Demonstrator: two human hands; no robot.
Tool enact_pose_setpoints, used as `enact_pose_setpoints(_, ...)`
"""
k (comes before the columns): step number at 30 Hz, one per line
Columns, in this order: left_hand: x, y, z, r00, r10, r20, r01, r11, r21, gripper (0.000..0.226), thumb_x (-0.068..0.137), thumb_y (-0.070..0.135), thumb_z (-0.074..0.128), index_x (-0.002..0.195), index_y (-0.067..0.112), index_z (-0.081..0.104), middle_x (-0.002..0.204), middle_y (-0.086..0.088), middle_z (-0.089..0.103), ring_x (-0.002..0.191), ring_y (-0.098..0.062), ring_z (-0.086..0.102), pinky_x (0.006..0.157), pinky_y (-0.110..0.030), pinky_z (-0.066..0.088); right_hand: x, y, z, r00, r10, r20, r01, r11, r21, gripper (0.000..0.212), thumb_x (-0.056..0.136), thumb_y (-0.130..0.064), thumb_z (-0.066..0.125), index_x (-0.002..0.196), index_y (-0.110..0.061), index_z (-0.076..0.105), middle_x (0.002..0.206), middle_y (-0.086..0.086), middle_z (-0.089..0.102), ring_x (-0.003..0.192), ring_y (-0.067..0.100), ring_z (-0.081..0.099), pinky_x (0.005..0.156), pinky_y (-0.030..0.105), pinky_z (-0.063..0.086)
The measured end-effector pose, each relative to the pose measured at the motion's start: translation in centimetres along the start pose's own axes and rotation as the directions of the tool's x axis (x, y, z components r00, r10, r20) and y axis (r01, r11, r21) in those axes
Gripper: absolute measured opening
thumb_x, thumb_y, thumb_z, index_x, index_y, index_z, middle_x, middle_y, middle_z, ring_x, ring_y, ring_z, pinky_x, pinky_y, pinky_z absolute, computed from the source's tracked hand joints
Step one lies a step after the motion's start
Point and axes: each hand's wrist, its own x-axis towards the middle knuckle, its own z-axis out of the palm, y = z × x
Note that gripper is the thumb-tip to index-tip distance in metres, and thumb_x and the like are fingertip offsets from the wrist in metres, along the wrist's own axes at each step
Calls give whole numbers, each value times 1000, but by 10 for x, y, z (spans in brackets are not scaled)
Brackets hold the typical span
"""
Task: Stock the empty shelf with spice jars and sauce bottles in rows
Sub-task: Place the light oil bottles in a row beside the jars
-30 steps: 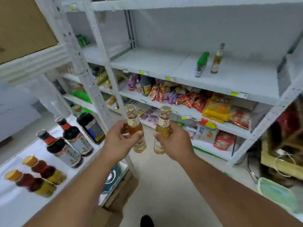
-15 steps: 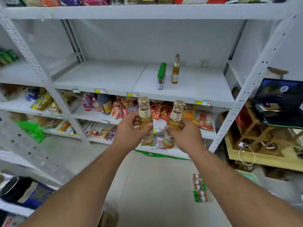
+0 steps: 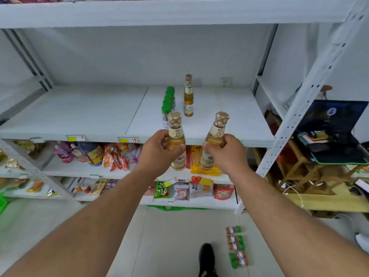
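Moved: both bottles raised closer to the shelf [image 3: 99, 108].
Left hand [image 3: 157, 150]: fingers grip left bottle [image 3: 176, 136].
Right hand [image 3: 227, 154]: fingers grip right bottle [image 3: 214, 138].

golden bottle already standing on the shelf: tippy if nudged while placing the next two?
Probably. The golden bottle looks tall and narrow with a small base, so a bump near its neck could topple it. It seems mostly full, which should steady it somewhat. It looks like glass, so likely fragile and smooth.

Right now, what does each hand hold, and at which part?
The left hand grips one amber bottle around its ribbed middle; the right hand grips another amber bottle likewise.
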Motion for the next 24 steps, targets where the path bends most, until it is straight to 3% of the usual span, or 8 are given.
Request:
enact_pose_setpoints(4, 67, -2, 29, 999, -22, -28, 23, 998, 64, 38, 84, 31, 83, 117, 29, 64, 100, 17, 71, 93, 5, 66, 74, -12, 49, 72, 6, -1, 1000, 11, 19, -11, 1000, -1, 34, 87, -46, 78, 110, -27, 64, 97, -13, 65, 87, 10, 62, 68, 25, 45)
enact_pose_setpoints(11, 141, -22, 70, 998, -52, -25, 53, 998, 23, 40, 82, 27, 83, 118, 31, 64, 102, 16, 73, 99, -2, 68, 87, -23, 54, 167, 19, 5, 999, 39, 32, -38, 999, -40, 44, 85, -43, 80, 120, -21, 66, 116, -4, 71, 105, 20, 68, 93, 39, 56)
enact_pose_setpoints(17, 186, -33, 90, 997, -72, 8, 71, 997, 17, 37, 84, 26, 82, 113, 35, 62, 104, 20, 72, 98, 3, 66, 82, -14, 48, 216, 31, 15, 998, 52, 41, -49, 997, -64, 44, 84, -41, 82, 120, -21, 66, 114, -4, 71, 102, 19, 67, 91, 36, 55)
enact_pose_setpoints(24, 226, -49, 100, 995, -90, 40, 90, 996, 14, 43, 85, 25, 80, 124, 25, 62, 112, 16, 71, 106, -2, 66, 93, -25, 51, 250, 43, 22, 997, 66, 29, -63, 992, -105, 42, 83, -41, 82, 117, -22, 66, 104, -9, 67, 98, 16, 65, 84, 32, 53)
